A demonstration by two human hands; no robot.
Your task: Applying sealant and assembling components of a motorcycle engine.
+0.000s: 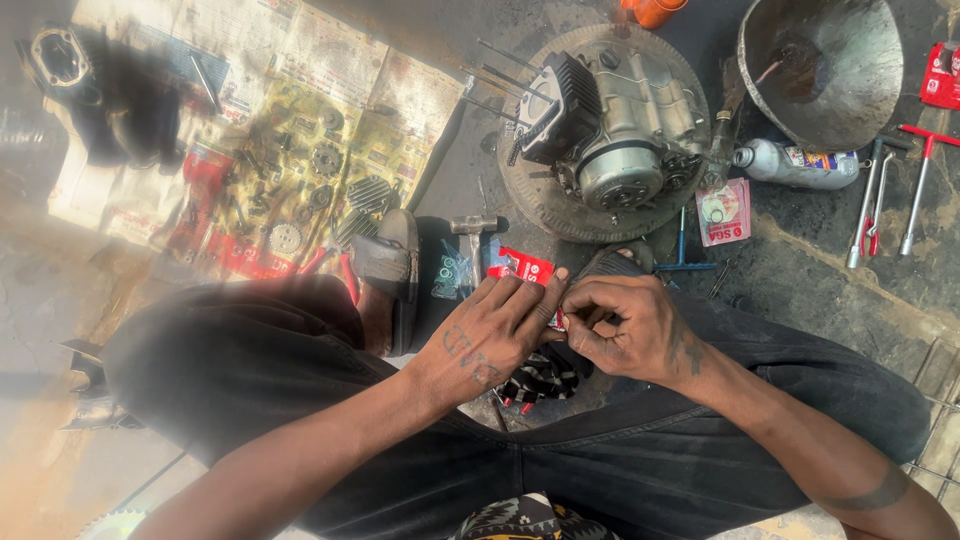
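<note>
from my head camera, my left hand [490, 335] and right hand [625, 330] meet between my knees, both pinching a small red packet [525, 268] near me. beyond it an engine [610, 130] sits on a round plate [520, 190] on the floor, a hammer [472, 232] to its left, a metal bowl [820, 65] far right.

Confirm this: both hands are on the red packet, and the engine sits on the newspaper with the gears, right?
Not quite. In the head view, the engine sits on a round metal disc, not the newspaper. Both the left hand and right hand do hold the red packet.
</note>
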